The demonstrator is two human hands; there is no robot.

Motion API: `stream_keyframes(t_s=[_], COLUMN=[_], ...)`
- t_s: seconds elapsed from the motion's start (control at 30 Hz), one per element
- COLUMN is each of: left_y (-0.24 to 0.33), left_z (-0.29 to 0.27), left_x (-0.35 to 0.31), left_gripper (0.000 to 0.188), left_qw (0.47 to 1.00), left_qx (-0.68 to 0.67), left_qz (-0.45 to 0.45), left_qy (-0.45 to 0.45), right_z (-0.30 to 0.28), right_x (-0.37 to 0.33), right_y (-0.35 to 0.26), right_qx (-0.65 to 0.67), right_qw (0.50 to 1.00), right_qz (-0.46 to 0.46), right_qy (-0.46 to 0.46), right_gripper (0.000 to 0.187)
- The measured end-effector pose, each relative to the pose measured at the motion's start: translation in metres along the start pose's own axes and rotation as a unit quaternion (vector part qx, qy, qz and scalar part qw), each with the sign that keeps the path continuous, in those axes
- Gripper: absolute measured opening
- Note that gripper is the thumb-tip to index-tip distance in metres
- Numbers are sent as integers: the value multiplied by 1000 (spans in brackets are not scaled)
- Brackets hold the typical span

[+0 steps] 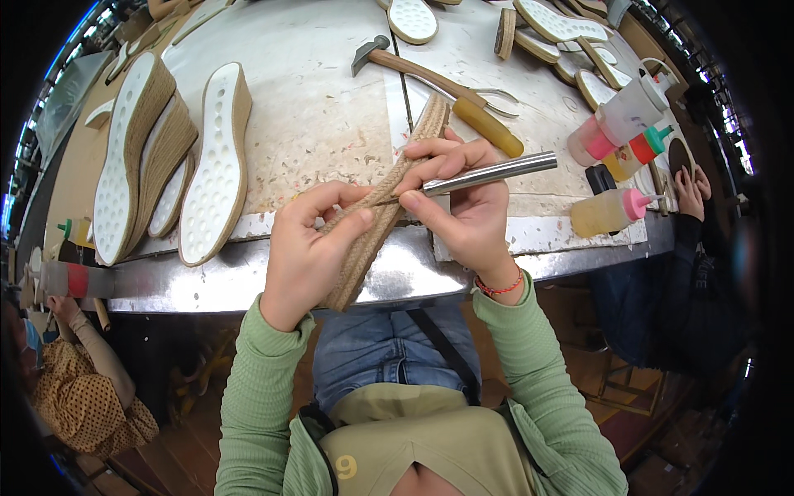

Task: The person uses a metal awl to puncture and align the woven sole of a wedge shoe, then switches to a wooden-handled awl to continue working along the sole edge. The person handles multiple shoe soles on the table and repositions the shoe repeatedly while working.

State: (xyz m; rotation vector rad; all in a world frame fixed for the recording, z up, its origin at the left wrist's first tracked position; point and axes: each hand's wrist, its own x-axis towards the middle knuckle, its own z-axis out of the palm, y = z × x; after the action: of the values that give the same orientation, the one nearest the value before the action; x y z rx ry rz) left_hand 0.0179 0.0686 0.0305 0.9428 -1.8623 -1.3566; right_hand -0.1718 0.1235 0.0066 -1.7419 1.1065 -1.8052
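Note:
A rope-wrapped wedge sole [357, 263] is held on edge at the table's front edge, slanting from lower left to upper right. My left hand [310, 244] pinches its near half between thumb and fingers. In my right hand [475, 194] is a tool with a shiny metal cylinder handle [513, 168]. Its thin dark tip points left and touches the braided rope side close to my left fingertips. My right fingers also rest against the sole's far part. Whether the tip has gone under the rope is too small to tell.
Several wedge soles with white dimpled tops [217, 157] stand at left. Beyond my hands lie a hammer [413, 68], pliers [499, 101] and a yellow handle [488, 128]. Squeeze bottles [602, 213] stand at right. Other people sit at both sides, one person's hands [691, 190] at the right edge.

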Motion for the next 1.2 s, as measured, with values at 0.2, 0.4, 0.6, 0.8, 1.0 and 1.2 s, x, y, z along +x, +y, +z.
stream_keyframes(t_s=[0.2,0.4,0.6,0.8,1.0,1.2], left_y=[6,15,9,4,5,9], left_z=[0,6,11,12,14,16], left_x=[-2,8,14,14,15,14], left_gripper=[22,24,26,24,22,23], left_qw=[990,972,992,994,993,987], left_qx=[112,152,70,43,49,77], left_qz=[83,177,101,91,95,124], left_qy=[27,32,20,36,48,60], right_z=[-11,-22,-20,-17,-18,-29], right_x=[5,12,11,13,22,31], right_y=[-3,2,2,0,-5,4], right_qx=[144,117,96,110,50,158], right_qw=[988,993,995,993,997,984], right_qz=[39,24,29,38,55,76], right_qy=[49,4,-2,14,4,10], right_gripper=[36,36,38,33,32,38])
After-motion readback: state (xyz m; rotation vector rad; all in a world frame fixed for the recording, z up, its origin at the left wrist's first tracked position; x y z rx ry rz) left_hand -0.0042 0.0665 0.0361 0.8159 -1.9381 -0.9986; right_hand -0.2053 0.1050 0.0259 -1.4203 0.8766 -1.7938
